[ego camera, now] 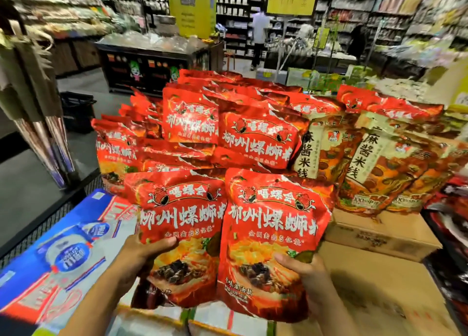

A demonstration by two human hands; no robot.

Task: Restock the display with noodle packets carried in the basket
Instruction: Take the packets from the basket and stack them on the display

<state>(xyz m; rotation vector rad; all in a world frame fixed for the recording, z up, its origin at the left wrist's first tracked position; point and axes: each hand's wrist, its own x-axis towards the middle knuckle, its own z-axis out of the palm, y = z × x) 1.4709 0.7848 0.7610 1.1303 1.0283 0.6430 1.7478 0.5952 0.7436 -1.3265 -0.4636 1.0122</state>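
As left hand (141,256) grips left packet (182,216), right hand (307,280) grips right packet (274,224).

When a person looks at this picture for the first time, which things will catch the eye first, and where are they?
The eye goes first to two bright red noodle packets held up in the centre foreground: the left hand grips the left packet, the right hand the right packet. Behind them rises a pile of the same red packets, with cream-labelled packets beside it on the right.
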